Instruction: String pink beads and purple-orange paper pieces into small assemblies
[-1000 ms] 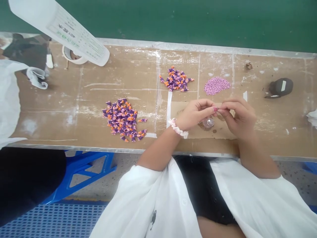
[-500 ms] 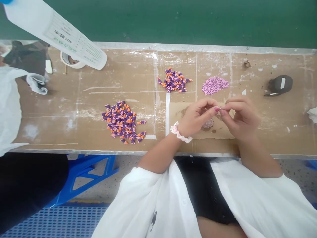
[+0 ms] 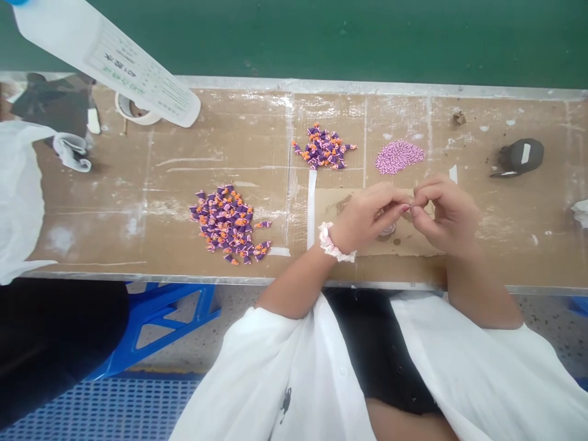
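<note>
Fingertip to fingertip, my left hand and my right hand pinch over a piece of brown cardboard. Whatever sits between the fingertips is too small to make out. A small clear round container is partly hidden under my left hand. Beyond the hands lies a pile of tiny pink pieces. To its left is a heap of small purple, orange and pink figures. A bigger heap of the same figures lies left of my left forearm.
A large white bottle slants in at the upper left, in front of a tape roll. White cloth covers the left end of the table. A dark grey rounded object sits at right. A blue stool stands below.
My left fingertips have shifted slightly and cover more of what is pinched. Both hands stay together over the cardboard. A white strip near my right hand shows more than before.
</note>
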Tool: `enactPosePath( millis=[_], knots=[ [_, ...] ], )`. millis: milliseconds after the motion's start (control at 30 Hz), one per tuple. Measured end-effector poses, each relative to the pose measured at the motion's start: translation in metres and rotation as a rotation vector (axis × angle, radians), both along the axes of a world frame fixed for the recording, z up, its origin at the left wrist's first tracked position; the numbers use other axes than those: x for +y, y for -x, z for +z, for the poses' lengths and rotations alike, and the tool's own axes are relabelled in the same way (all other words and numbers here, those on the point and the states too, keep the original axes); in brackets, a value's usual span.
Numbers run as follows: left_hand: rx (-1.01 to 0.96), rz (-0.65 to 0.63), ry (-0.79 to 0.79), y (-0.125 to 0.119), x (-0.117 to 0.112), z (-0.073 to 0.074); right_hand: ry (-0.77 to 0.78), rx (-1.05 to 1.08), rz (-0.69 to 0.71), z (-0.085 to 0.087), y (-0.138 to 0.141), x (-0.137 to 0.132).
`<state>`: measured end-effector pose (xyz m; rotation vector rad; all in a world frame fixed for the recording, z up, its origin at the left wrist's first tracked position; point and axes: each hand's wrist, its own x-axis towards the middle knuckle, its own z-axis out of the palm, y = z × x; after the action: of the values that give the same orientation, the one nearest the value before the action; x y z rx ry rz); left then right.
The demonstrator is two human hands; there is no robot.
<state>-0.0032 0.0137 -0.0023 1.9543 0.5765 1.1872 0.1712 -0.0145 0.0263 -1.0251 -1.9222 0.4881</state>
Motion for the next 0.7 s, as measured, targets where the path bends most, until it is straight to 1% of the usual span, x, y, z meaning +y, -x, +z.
enactPosePath(
  millis=[67, 100, 133, 233, 300, 367, 533, 700],
  knots=[
    [-0.022, 0.014, 0.043, 0.000, 0.001, 0.000, 0.023, -0.009, 0.023, 0.005, -0.003, -0.001],
    [-0.032, 0.047, 0.076, 0.001, 0.002, 0.000, 0.049, -0.041, 0.054, 0.008, -0.005, -0.001],
    [-0.040, 0.089, 0.118, 0.002, 0.003, 0.001, 0.087, -0.102, 0.101, 0.011, -0.007, -0.002],
    [-0.046, 0.194, 0.279, 0.004, 0.004, 0.001, 0.189, -0.394, 0.240, 0.017, -0.011, -0.005],
    [-0.043, 0.223, 0.353, 0.005, 0.005, 0.000, 0.209, -0.537, 0.264, 0.018, -0.012, -0.006],
    [-0.039, 0.226, 0.374, 0.005, 0.006, -0.001, 0.207, -0.584, 0.263, 0.018, -0.011, -0.008],
    [-0.026, 0.211, 0.362, 0.004, 0.005, -0.002, 0.190, -0.633, 0.304, 0.016, -0.004, -0.008],
    [-0.014, 0.217, 0.359, 0.004, 0.005, -0.002, 0.155, -0.672, 0.304, 0.014, -0.003, -0.007]
  ],
)
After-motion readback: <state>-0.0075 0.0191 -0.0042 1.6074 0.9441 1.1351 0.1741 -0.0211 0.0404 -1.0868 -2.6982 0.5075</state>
